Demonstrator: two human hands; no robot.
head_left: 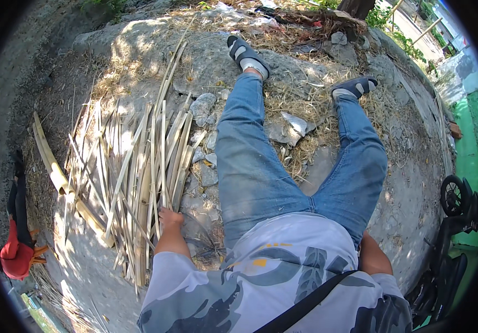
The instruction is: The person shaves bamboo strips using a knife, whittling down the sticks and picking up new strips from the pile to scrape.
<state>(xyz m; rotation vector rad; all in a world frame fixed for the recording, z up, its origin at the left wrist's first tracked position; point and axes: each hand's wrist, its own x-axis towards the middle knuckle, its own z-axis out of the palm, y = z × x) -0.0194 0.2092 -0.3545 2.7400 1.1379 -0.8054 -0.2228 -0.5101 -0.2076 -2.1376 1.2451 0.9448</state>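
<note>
My left hand (171, 216) is at the near right side of a pile of split bamboo strips (139, 161). Its fingers look curled around the lower end of a pale bamboo strip (164, 155), partly hidden by the hand itself. Most strips lie lengthwise, pointing away from me, and some cross the others at a slant. My right forearm (373, 255) goes down beside my right hip, and the hand at its end is hidden behind my thigh. A thicker, curved bamboo piece (56, 175) lies along the pile's left side.
My legs (255, 150) stretch out over rocky ground with dry grass. Broken stones (203, 108) lie between the pile and my left leg. On the far left is a person in red (16, 255). A dark motorbike (444, 250) stands at right by a green wall (468, 144).
</note>
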